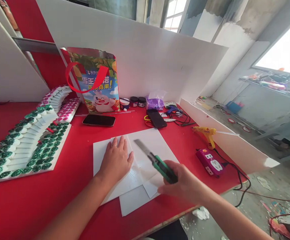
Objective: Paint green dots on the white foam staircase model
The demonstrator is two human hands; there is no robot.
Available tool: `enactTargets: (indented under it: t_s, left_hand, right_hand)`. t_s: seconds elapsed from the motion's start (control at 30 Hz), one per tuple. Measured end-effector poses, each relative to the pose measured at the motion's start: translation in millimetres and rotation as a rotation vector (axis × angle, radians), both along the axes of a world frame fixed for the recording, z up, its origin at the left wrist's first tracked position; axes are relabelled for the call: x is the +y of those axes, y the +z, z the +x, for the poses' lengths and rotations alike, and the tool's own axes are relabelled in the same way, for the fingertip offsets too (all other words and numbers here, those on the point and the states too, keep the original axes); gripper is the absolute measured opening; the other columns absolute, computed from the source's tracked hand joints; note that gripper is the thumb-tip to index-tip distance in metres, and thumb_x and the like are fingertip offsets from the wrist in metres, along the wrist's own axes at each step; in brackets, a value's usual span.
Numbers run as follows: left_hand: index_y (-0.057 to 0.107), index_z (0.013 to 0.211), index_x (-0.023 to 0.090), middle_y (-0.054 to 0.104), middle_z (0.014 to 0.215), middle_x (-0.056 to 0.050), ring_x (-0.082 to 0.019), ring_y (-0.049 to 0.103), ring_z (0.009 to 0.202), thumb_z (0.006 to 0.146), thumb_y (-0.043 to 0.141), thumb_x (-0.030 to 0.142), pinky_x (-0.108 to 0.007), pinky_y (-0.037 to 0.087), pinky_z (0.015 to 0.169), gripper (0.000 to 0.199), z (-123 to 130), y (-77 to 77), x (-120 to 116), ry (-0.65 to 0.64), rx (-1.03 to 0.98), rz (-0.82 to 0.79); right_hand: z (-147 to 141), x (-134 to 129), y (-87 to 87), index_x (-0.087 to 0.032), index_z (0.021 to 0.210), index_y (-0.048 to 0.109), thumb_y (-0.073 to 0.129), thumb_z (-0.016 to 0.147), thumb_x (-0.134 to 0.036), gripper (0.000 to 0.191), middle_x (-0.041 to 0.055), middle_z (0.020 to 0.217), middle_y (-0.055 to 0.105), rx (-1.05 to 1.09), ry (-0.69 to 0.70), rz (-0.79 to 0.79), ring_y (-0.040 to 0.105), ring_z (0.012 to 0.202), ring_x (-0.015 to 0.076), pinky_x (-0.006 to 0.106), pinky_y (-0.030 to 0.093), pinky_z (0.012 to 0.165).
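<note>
My left hand (116,158) lies flat on a white board (150,143), fingers stretched out, with a ring on one finger. In my right hand (182,181) is a green and black utility knife (161,166), its blade out and pointing up and left over the board. The knife blade looks slightly blurred and seems to be above the surface. Near the front edge of the board, a smaller white rectangular piece (135,200) sticks out over the red table (80,186). Another small white piece (153,185) lies beside it, under the knife.
At left stand white models with green (47,150) and pink caps. Behind are a colourful bag (101,86), a phone (98,120), jars (134,101), a purple tissue pack (155,101) and another dark phone (157,119). A yellow glue gun (207,133) and purple power strip (210,162) sit right.
</note>
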State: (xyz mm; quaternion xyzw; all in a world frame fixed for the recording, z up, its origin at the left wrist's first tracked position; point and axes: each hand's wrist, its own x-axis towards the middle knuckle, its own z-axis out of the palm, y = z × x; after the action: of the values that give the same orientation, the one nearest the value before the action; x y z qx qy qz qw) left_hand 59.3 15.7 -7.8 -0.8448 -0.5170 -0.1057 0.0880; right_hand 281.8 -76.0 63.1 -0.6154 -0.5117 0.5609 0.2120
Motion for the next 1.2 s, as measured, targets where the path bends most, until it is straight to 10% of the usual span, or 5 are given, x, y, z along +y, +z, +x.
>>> enactTargets:
  t_s: [0.17, 0.57, 0.8, 0.97, 1.2]
  left_hand:
    - [0.060, 0.135, -0.005, 0.059, 0.141, -0.028, -0.044, 0.054, 0.129, 0.097, 0.043, 0.029, -0.055, 0.048, 0.101, 0.053, -1, 1.1, 1, -0.009, -0.028, -0.007]
    - [0.063, 0.135, 0.006, 0.062, 0.141, -0.020, -0.039, 0.054, 0.131, 0.099, 0.045, 0.033, -0.051, 0.047, 0.106, 0.048, -12, 5.1, 3, -0.047, -0.094, -0.026]
    - [0.061, 0.136, 0.005, 0.060, 0.144, -0.021, -0.038, 0.054, 0.133, 0.098, 0.047, 0.033, -0.051, 0.045, 0.110, 0.049, -15, 3.0, 4, -0.051, -0.097, -0.021]
    - [0.057, 0.136, 0.002, 0.056, 0.147, -0.025, -0.036, 0.047, 0.142, 0.098, 0.044, 0.032, -0.051, 0.040, 0.116, 0.050, -14, -5.1, 5, -0.074, -0.117, -0.013]
    - [0.056, 0.136, -0.001, 0.054, 0.149, -0.025, -0.035, 0.047, 0.142, 0.098, 0.044, 0.033, -0.048, 0.040, 0.117, 0.052, -17, -0.1, 8, -0.085, -0.097, -0.084]
  right_hand:
    - [-1, -13, -13.6, -0.026, 0.121, 0.066, 0.069, 0.070, -0.023, 0.051, -0.0041, 0.073, 0.061, -0.299, 0.117, 0.121, 0.053, 0.065, 0.0137, 0.023, 0.037, 0.057]
    - [37, -10, -17.5, -0.023, 0.093, 0.060, 0.070, 0.076, -0.043, 0.029, -0.0079, 0.060, 0.047, -0.460, 0.137, 0.148, 0.041, 0.056, 0.0111, 0.023, 0.029, 0.051]
    - [15, 72, 11.0, -0.021, 0.080, 0.051, 0.078, 0.074, -0.038, 0.032, -0.0109, 0.046, 0.045, -0.413, -0.098, 0.149, 0.044, 0.036, 0.0081, 0.021, 0.034, 0.037]
    - [-20, 151, 1.4, -0.022, 0.086, 0.046, 0.078, 0.081, -0.030, 0.033, -0.0101, 0.049, 0.048, -0.299, -0.156, 0.231, 0.051, 0.042, 0.0093, 0.020, 0.047, 0.035]
    - [-30, 141, 11.8, -0.021, 0.081, 0.044, 0.063, 0.091, -0.021, 0.022, -0.0009, 0.055, 0.062, -0.249, 0.054, 0.110, 0.057, 0.038, 0.0116, 0.021, 0.047, 0.032]
